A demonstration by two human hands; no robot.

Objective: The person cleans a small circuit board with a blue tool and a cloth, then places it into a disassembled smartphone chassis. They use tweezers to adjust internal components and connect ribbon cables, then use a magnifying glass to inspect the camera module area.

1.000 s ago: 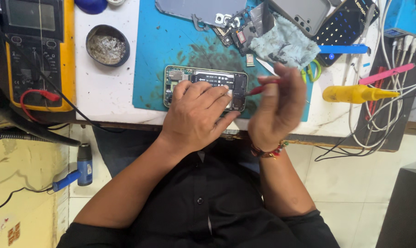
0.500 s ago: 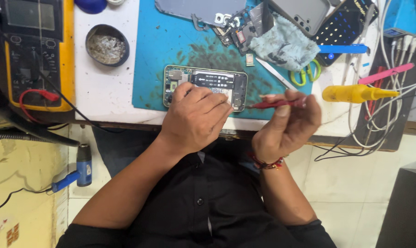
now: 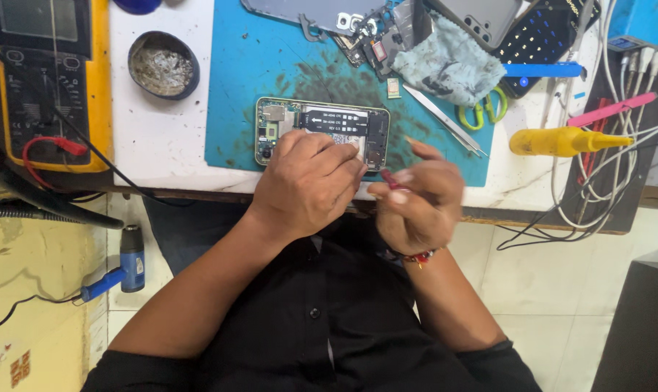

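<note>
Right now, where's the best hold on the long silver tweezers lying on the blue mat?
Pinch the silver metal tweezers mid-length across their two narrow sides, coming from above. They lie flat and diagonal on the blue work mat; their upper end sits near the crumpled cloth, the green-handled scissors alongside.

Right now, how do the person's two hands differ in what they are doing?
The left hand lies knuckles up, its fingers on the opened phone, while the right hand is beside the phone, over the mat's near edge. The left hand holds no tool; the right hand pinches a small red tool. The left looks sharp, the right blurred. Both are bare and close together.
</note>
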